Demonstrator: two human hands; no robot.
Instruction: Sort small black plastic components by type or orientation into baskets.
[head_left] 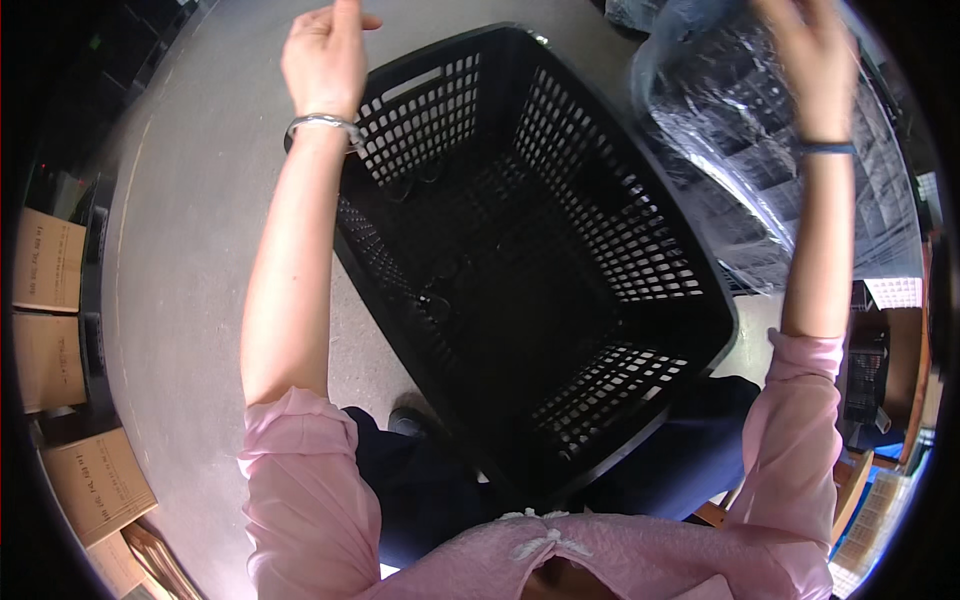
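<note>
A large black plastic basket [720, 300] with slotted walls stands tilted in front of me, its near end at my legs. Small dark looped things [435, 300] lie along its left inner side, too dim to make out. My left hand [325, 65] is raised beyond the basket's far left corner, thumb apart from the fingers, fingertips cut off by the upper edge. Over at the right, my right hand [818, 55] is blurred, its fingers spread and partly out of view. It is in front of a bundle wrapped in clear plastic film [720, 130]. Neither hand shows anything held.
Cardboard boxes [95, 485] are stacked along the left side on a grey concrete floor [185, 300]. The film-wrapped bundle takes up the far right. Beside my right arm is a shelf area with a dark crate [865, 375] and other goods.
</note>
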